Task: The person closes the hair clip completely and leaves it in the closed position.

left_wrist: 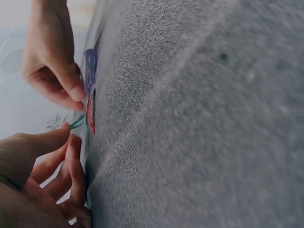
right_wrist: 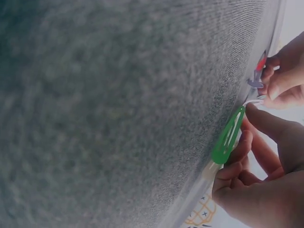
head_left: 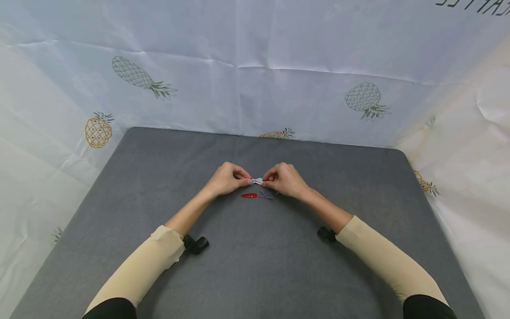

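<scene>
In the head view, a small teal, white and pink band-like piece (head_left: 256,181), pinched in at the middle, stretches between the hands just over the grey table. My left hand (head_left: 228,178) pinches one end between thumb and finger. At its other end, my right hand (head_left: 287,180) pinches likewise. Close in front lie a red snap hair clip (head_left: 249,195) and a purple hair clip (head_left: 265,196). A green snap hair clip (right_wrist: 228,137) shows beside the right hand in the right wrist view, mostly hidden in the head view. Whether the piece is a hair tie or a bow, I cannot tell.
The grey cloth-covered table (head_left: 255,266) has its far edge against a white curtain (head_left: 255,97) printed with pineapples. A pale piece (right_wrist: 210,170) lies at the green clip's wide end. Black wrist devices (head_left: 196,244) hang below both forearms.
</scene>
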Action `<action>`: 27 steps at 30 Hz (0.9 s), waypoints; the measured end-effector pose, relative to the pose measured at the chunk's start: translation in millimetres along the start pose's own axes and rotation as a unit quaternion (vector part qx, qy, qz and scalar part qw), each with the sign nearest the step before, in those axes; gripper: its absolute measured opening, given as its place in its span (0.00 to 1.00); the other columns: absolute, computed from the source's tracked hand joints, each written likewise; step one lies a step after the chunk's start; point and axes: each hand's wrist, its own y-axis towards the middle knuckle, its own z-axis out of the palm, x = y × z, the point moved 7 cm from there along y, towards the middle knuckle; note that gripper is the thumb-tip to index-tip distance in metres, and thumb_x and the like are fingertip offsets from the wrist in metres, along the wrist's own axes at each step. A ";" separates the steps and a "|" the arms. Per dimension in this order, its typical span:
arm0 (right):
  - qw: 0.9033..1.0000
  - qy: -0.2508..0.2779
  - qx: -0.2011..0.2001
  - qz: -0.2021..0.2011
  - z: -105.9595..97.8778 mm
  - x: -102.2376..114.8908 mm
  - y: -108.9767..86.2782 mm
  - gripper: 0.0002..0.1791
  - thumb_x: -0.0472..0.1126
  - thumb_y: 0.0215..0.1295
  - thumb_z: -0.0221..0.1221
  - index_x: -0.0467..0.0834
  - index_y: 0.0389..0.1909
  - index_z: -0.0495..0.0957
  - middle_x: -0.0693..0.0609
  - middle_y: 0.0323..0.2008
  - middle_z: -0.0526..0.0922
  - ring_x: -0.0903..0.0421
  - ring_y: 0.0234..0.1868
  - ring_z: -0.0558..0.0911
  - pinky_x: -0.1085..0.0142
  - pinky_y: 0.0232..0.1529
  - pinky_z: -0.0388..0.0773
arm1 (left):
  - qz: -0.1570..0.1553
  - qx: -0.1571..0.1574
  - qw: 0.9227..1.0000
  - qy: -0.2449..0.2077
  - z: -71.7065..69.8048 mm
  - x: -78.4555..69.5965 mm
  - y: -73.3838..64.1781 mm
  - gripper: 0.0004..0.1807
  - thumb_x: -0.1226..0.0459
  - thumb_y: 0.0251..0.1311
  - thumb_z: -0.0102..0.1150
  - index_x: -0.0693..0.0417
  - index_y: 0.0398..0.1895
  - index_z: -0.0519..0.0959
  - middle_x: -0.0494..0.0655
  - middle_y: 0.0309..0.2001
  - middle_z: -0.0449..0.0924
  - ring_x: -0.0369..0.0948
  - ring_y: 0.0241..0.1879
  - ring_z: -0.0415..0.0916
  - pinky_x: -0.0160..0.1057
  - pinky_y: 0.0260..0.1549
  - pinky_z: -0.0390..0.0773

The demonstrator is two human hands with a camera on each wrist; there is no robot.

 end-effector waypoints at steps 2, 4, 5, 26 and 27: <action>1.000 -0.004 0.002 -0.001 0.5 -0.3 0.2 0.06 0.40 0.67 0.75 0.41 0.38 0.93 0.50 0.27 0.89 0.63 0.20 0.77 0.70 0.25 0.73 | 0.002 -0.001 1.000 -0.003 1.1 -0.6 2.0 0.07 0.64 0.69 0.73 0.58 0.43 0.93 0.53 0.37 0.93 0.33 0.28 0.77 0.34 0.32 0.70; 1.000 -0.008 0.003 -0.002 1.1 -0.4 0.6 0.06 0.40 0.68 0.75 0.41 0.38 0.93 0.50 0.27 0.89 0.63 0.19 0.77 0.70 0.25 0.72 | 0.005 -0.003 1.000 -0.004 2.1 -1.4 3.4 0.07 0.64 0.69 0.73 0.58 0.43 0.93 0.53 0.37 0.93 0.34 0.29 0.77 0.35 0.32 0.70; 1.000 -0.009 0.003 -0.002 1.5 -0.5 1.0 0.05 0.39 0.68 0.74 0.41 0.38 0.93 0.50 0.27 0.89 0.64 0.19 0.77 0.70 0.25 0.73 | 0.008 -0.004 1.000 -0.005 2.6 -1.8 4.0 0.07 0.64 0.69 0.73 0.58 0.43 0.93 0.53 0.37 0.93 0.35 0.30 0.78 0.35 0.33 0.70; 1.000 -0.005 0.002 -0.011 0.7 -1.6 3.0 0.04 0.37 0.68 0.74 0.40 0.35 0.90 0.49 0.28 0.88 0.63 0.23 0.77 0.71 0.27 0.73 | 0.005 -0.023 1.000 -0.010 4.4 -2.5 4.5 0.04 0.65 0.68 0.73 0.56 0.40 0.93 0.51 0.34 0.90 0.38 0.31 0.77 0.37 0.34 0.70; 1.000 -0.002 0.004 -0.009 0.8 -1.7 2.8 0.04 0.37 0.68 0.74 0.40 0.35 0.90 0.48 0.29 0.89 0.63 0.23 0.77 0.71 0.27 0.73 | 0.005 -0.023 1.000 -0.010 4.5 -2.5 4.4 0.04 0.65 0.68 0.73 0.56 0.40 0.92 0.51 0.34 0.90 0.39 0.31 0.77 0.37 0.34 0.70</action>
